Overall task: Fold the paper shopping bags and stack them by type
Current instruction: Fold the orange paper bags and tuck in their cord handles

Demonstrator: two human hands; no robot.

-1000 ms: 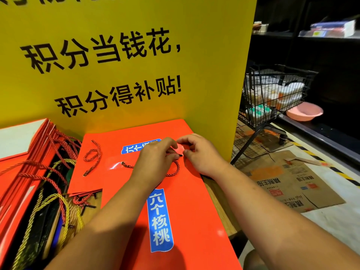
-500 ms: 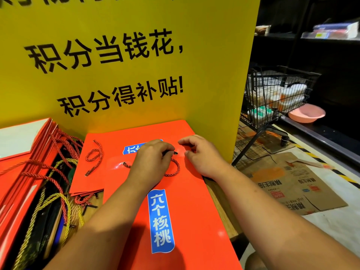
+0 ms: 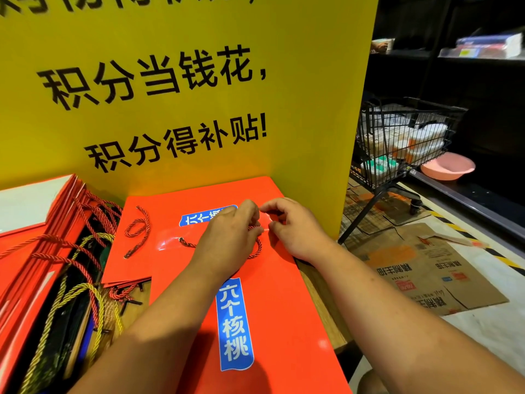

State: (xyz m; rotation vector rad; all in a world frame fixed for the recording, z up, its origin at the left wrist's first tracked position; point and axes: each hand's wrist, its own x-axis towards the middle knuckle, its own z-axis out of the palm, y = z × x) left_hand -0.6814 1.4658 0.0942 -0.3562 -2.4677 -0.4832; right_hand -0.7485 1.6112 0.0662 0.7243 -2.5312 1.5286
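A flat orange paper bag (image 3: 281,322) with a blue label lies in front of me on the wooden table. Its top edge overlaps a stack of matching orange bags (image 3: 170,206) against the yellow board. My left hand (image 3: 227,240) rests on the bag's top and pinches its red rope handle (image 3: 257,247) near the rope end. My right hand (image 3: 292,226) is close beside it, fingers curled, pinching at the same spot on the handle. A loose red rope handle (image 3: 139,231) lies on the stack behind.
A large yellow sign board (image 3: 176,89) stands right behind the bags. At left, a pile of red bags (image 3: 34,240) with red and gold rope handles. On the floor at right, flattened cardboard (image 3: 426,271), a wire shopping cart (image 3: 397,137) and a pink basin (image 3: 449,166).
Both hands stay at the bag's top handle with small finger movements; the fingertips have drawn closer together on the rope end. The bag has not shifted.
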